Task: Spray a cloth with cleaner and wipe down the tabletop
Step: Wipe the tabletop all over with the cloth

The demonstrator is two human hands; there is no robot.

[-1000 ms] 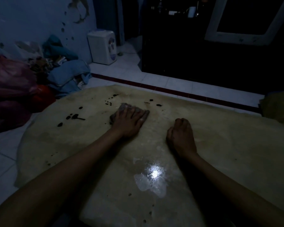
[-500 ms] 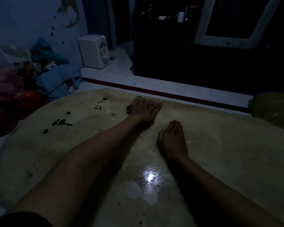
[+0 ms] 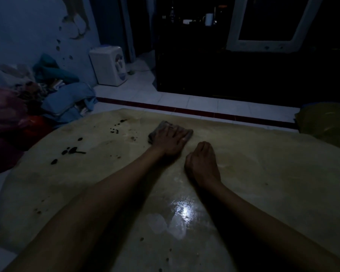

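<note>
The room is dim. A low, yellowish tabletop (image 3: pixel 263 173) fills the lower view, with dark spots on its left part and a wet shiny patch near me. A small grey cloth (image 3: pixel 155 132) lies near the table's far edge. My left hand (image 3: pixel 172 139) presses flat on it, fingers spread over the cloth. My right hand (image 3: pixel 201 163) rests on the table just to the right, fingers curled into a loose fist, holding nothing. No spray bottle is in view.
A pile of clothes and bags (image 3: pixel 37 99) lies on the floor at the left. A white appliance (image 3: pixel 109 64) stands by the wall. A yellowish bundle (image 3: pixel 326 122) sits at the table's right corner. Dark furniture stands behind the tiled floor.
My left hand has slid the cloth away from me and to the right across the table, then stayed near the far edge. My right hand has kept its place.
</note>
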